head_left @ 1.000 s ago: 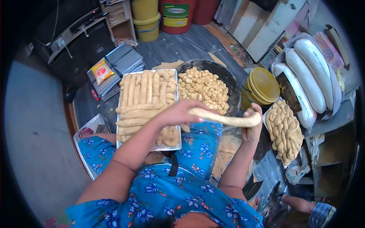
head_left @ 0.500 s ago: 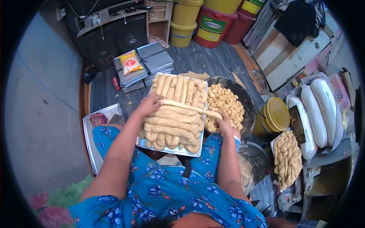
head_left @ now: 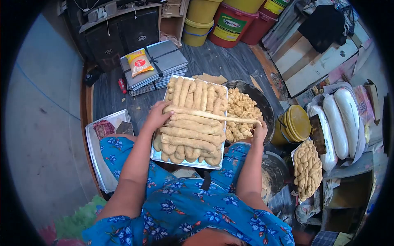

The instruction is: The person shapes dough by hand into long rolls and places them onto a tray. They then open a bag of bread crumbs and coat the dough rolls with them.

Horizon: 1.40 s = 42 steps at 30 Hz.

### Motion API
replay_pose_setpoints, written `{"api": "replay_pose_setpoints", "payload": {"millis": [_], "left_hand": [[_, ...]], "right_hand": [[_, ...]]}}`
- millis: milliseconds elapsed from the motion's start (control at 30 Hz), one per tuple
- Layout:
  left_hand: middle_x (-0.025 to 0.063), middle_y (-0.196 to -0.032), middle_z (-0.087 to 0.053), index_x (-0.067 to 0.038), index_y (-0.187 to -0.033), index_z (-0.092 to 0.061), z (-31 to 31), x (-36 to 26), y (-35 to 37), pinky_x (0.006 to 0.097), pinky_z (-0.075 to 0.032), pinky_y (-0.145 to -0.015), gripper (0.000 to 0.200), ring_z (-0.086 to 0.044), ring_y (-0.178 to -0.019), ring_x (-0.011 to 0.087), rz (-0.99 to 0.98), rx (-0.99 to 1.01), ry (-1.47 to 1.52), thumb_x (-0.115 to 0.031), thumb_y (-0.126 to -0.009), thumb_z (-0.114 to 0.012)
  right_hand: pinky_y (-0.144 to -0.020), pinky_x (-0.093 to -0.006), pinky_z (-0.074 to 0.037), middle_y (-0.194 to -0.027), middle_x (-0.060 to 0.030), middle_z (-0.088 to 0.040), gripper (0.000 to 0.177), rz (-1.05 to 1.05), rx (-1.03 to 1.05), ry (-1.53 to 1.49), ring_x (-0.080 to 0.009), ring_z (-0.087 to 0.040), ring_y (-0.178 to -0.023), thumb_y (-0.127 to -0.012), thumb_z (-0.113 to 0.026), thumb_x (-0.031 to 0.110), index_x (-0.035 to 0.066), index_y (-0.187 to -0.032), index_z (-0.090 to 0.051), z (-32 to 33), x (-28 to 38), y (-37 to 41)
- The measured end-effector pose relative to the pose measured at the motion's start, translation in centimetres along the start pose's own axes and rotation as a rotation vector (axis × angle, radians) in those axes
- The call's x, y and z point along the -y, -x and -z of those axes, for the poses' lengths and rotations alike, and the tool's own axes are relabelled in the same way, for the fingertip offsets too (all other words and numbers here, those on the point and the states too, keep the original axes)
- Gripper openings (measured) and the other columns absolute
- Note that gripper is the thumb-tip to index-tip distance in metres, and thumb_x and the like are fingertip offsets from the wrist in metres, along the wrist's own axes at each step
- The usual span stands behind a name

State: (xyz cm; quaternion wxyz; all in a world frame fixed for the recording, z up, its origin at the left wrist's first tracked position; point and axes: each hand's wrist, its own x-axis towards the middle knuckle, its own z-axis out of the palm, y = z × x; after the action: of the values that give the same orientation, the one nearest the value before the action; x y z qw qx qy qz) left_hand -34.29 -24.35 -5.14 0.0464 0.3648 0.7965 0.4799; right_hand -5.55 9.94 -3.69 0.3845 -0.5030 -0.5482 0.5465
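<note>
A long dough rope (head_left: 213,116) stretches across the tray between my hands. My left hand (head_left: 158,115) is closed on its left end, over the tray's left side. My right hand (head_left: 259,130) pinches the other end, beyond the tray's right rim and above the basin. The metal tray (head_left: 224,139) rests across my lap, loaded with thick dough rolls (head_left: 191,133): the far ones lie lengthwise, the near ones crosswise in a stack. Just right of it, a dark round basin (head_left: 269,108) holds many small knotted dough pieces (head_left: 242,110).
At right stand a lidded yellow bucket (head_left: 297,124), a tray of braided dough (head_left: 308,170) and white filled bags (head_left: 348,121). Ahead, a yellow packet (head_left: 139,63) lies on tied grey trays (head_left: 168,57). Margarine buckets (head_left: 232,25) line the back; an empty-looking tray (head_left: 96,156) leans at left.
My right hand has moved outward to the right, and the dough rope between my hands is now longer, straighter and thinner. My left hand stays near the tray's left edge.
</note>
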Motion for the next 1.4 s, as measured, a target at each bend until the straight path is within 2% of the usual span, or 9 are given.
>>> {"api": "replay_pose_setpoints", "payload": {"millis": [267, 533, 700, 800, 933, 1067, 1133, 1233, 1400], "left_hand": [[0.0134, -0.105, -0.061, -0.004, -0.109, -0.067, 0.5, -2.7, -0.1, 0.0339, -0.046, -0.091, 0.030, -0.058, -0.103, 0.0291, -0.005, 0.065, 0.121, -0.012, -0.081, -0.070], [0.0150, -0.110, -0.060, -0.003, -0.111, -0.066, -1.4, -1.5, 0.2, 0.0348, -0.046, -0.092, 0.027, -0.057, -0.105, 0.0297, -0.062, -0.017, 0.114, -0.012, -0.085, -0.064], [0.0154, -0.119, -0.058, -0.005, -0.112, -0.066, -1.3, -1.1, 0.6, 0.0371, -0.043, -0.096, 0.028, -0.054, -0.111, 0.0316, -0.093, -0.029, 0.046, -0.013, -0.085, -0.064], [0.0155, -0.123, -0.057, -0.005, -0.114, -0.065, -0.8, -1.3, 1.1, 0.0381, -0.041, -0.099, 0.030, -0.052, -0.115, 0.0325, -0.086, -0.031, -0.001, -0.016, -0.086, -0.064], [0.0158, -0.124, -0.057, -0.005, -0.115, -0.064, -0.5, -3.9, -0.1, 0.0391, -0.038, -0.102, 0.031, -0.050, -0.118, 0.0336, -0.157, -0.053, -0.156, -0.018, -0.088, -0.060], [0.0164, -0.129, -0.054, -0.003, -0.119, -0.061, -3.3, -6.2, -3.9, 0.0409, -0.034, -0.105, 0.034, -0.045, -0.125, 0.0342, -0.218, 0.146, 0.049, -0.023, -0.092, -0.055], [0.0147, -0.133, -0.052, -0.005, -0.119, -0.061, -6.3, -5.8, -5.4, 0.0440, -0.031, -0.107, 0.037, -0.042, -0.129, 0.0354, -0.231, 0.219, 0.064, -0.030, -0.095, -0.049], [0.0089, -0.146, -0.040, -0.008, -0.137, -0.045, -7.0, -7.2, -5.2, 0.0466, -0.017, -0.114, 0.053, -0.028, -0.139, 0.0301, -0.064, 0.392, -0.296, -0.042, -0.098, -0.036], [0.0055, -0.151, -0.033, -0.010, -0.145, -0.033, -6.5, -6.2, -4.7, 0.0495, -0.010, -0.115, 0.058, -0.020, -0.143, 0.0275, -0.086, 0.446, -0.525, -0.045, -0.098, -0.034]], "right_hand": [[-0.055, -0.0262, -0.048, -0.075, -0.0020, -0.056, 0.026, 0.033, -0.066, 0.009, -0.0121, -0.053, -0.064, -0.079, -0.051, 0.004, 0.007, -0.100, -0.064, 0.2, -0.6, -0.1], [-0.084, -0.0316, -0.048, -0.101, -0.0128, -0.064, 0.039, 0.608, 0.433, 0.447, -0.0232, -0.061, -0.093, -0.069, -0.062, 0.002, 0.002, -0.108, -0.062, -7.1, 7.6, 4.1], [-0.089, -0.0335, -0.047, -0.106, -0.0161, -0.063, 0.040, 0.443, 0.704, 0.254, -0.0260, -0.060, -0.099, -0.074, -0.065, 0.007, 0.002, -0.113, -0.061, -13.0, 5.7, 4.9], [-0.091, -0.0337, -0.046, -0.111, -0.0170, -0.060, 0.036, 0.619, 0.821, 0.646, -0.0254, -0.057, -0.103, -0.079, -0.063, 0.011, 0.000, -0.113, -0.061, -13.4, 2.5, 4.1], [-0.095, -0.0331, -0.042, -0.114, -0.0177, -0.059, 0.033, 0.617, 0.803, 0.587, -0.0279, -0.055, -0.108, -0.082, -0.059, 0.011, -0.004, -0.112, -0.061, -13.1, -0.5, 3.4], [-0.105, -0.0508, -0.031, -0.128, -0.0191, -0.051, 0.046, 0.903, 0.404, 0.872, -0.0328, -0.046, -0.123, -0.085, -0.060, 0.024, 0.001, -0.125, -0.053, -15.1, 1.7, 9.1], [-0.110, -0.0579, -0.018, -0.145, -0.0182, -0.036, 0.060, 0.773, 0.706, 0.976, -0.0304, -0.032, -0.136, -0.091, -0.052, 0.037, 0.004, -0.140, -0.038, -16.6, 4.7, 12.0], [-0.113, -0.0573, -0.008, -0.155, -0.0133, -0.019, 0.064, 0.892, 0.720, 1.225, -0.0271, -0.019, -0.143, -0.095, -0.040, 0.044, 0.010, -0.148, -0.025, -16.6, 1.5, 12.7], [-0.113, -0.0583, 0.000, -0.158, -0.0080, -0.009, 0.066, 0.471, 0.705, 1.280, -0.0231, -0.006, -0.146, -0.097, -0.028, 0.052, 0.018, -0.152, -0.013, -11.3, 3.6, 9.6]]}}
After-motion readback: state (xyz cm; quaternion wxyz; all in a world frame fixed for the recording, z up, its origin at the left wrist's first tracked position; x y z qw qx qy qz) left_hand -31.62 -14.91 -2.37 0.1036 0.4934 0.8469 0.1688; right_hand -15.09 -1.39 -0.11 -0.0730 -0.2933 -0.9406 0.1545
